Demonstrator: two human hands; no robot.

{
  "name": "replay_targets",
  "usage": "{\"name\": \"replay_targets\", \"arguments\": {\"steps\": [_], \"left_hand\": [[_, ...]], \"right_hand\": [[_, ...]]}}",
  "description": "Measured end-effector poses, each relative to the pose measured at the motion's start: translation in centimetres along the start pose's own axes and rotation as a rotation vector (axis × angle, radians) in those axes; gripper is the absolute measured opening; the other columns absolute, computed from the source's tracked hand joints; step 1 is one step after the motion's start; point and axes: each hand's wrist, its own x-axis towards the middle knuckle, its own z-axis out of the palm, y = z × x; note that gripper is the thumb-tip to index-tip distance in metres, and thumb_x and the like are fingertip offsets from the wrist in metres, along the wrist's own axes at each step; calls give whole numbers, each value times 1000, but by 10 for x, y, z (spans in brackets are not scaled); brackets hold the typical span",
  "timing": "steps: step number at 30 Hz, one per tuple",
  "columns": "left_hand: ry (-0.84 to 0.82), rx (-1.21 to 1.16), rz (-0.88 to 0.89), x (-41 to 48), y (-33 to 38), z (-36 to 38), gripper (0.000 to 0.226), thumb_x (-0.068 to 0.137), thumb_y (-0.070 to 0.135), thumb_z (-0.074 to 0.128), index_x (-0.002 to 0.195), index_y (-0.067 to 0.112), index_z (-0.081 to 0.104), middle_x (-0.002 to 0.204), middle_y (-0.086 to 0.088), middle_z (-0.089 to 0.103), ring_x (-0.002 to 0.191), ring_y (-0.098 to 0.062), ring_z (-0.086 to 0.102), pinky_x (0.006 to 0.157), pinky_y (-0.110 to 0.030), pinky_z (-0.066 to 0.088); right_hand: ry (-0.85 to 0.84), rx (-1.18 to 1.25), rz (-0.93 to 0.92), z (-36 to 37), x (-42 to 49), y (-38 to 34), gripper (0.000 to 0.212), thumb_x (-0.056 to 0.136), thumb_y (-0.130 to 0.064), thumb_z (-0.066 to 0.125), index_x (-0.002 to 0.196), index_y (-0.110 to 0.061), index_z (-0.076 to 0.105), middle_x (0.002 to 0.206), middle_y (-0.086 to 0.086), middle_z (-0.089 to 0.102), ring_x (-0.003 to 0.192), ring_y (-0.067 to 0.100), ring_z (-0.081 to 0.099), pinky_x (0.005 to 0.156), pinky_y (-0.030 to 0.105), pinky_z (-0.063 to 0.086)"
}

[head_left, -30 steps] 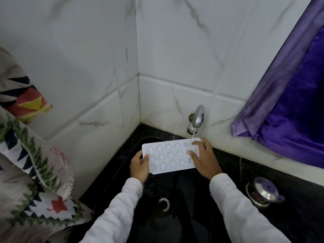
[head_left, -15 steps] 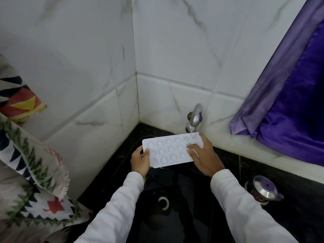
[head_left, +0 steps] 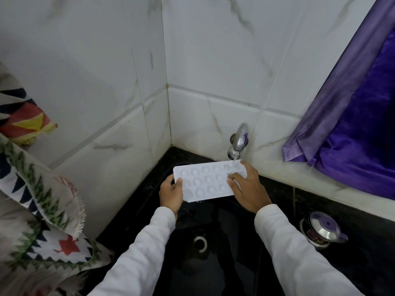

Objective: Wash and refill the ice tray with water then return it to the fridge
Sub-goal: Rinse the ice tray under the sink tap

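A white ice tray [head_left: 205, 180] with rows of round cells is held level above a black sink [head_left: 213, 263], under a chrome tap [head_left: 239, 141] on the tiled back wall. A thin stream of water runs from the tap onto the tray's right end. My left hand [head_left: 171, 194] grips the tray's left short edge, thumb on top. My right hand [head_left: 249, 189] holds the right end, its fingers lying over the cells near the stream.
The sink drain [head_left: 200, 244] lies below the tray. A steel lidded pot [head_left: 322, 229] stands on the black counter at the right. A purple curtain [head_left: 352, 116] hangs at the upper right, and patterned cloth [head_left: 36, 199] hangs on the left.
The tray has shifted slightly left under the tap, so the stream now lands on its right end. Both hands keep their hold.
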Motion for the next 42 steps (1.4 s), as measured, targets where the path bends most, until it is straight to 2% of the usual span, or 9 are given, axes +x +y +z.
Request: {"name": "replay_targets", "arguments": {"steps": [6,9,13,17,19,25,34,38,42], "left_hand": [[23,10,-3,2,1,0,20,102,18,49,113,27,64,100,-3,74,97,-24,71,91,-52,58],[28,14,-9,4,2,0,20,102,19,50,115,26,64,102,-3,74,98,-25,71,90,-52,58],[35,20,-24,7,0,1,26,102,19,49,122,18,65,102,-3,73,98,-26,71,87,-51,60],[35,41,-61,11,-2,2,21,102,19,48,101,25,69,108,-7,72,98,-27,70,85,-49,61],[42,44,-77,12,-2,0,22,102,19,48,95,26,67,106,-7,72,97,-27,70,82,-46,61],[67,37,-120,17,-4,-6,24,102,19,48,113,15,69,112,-10,71,101,-30,69,65,-33,56],[76,-3,-128,19,-6,-8,27,103,16,46,120,11,66,114,-11,70,103,-29,69,69,-34,58],[89,12,-105,18,-8,-8,25,103,15,46,118,12,66,115,-13,70,103,-31,68,80,-41,60],[83,17,-91,17,-9,-9,26,102,14,45,117,13,66,111,-11,70,100,-31,69,73,-37,59]], "right_hand": [[-8,129,-4,4,-2,1,27,100,-38,54,119,-23,65,161,6,20,149,20,15,105,34,36],[19,202,48,1,-4,3,26,97,-39,60,116,-23,61,159,2,22,146,19,20,104,29,29],[67,236,54,-5,-10,3,31,93,-39,66,115,-19,57,154,2,27,141,19,29,103,26,29],[53,243,22,-8,-14,4,35,88,-43,71,111,-21,57,153,-1,27,136,16,33,100,23,31],[29,227,-17,-6,-14,7,38,85,-47,74,109,-23,57,152,-2,27,136,17,33,101,24,31],[-21,220,-87,3,-8,14,37,81,-52,74,102,-25,62,152,1,29,141,24,31,108,29,31],[-48,130,-116,11,-3,11,35,80,-49,77,103,-23,72,154,10,30,142,28,25,102,33,36],[-52,129,-130,16,-4,14,33,80,-48,77,102,-24,73,154,9,29,141,29,26,101,37,40],[-52,113,-107,19,-9,15,31,82,-47,76,102,-23,72,156,7,28,141,28,26,99,35,39]]}}
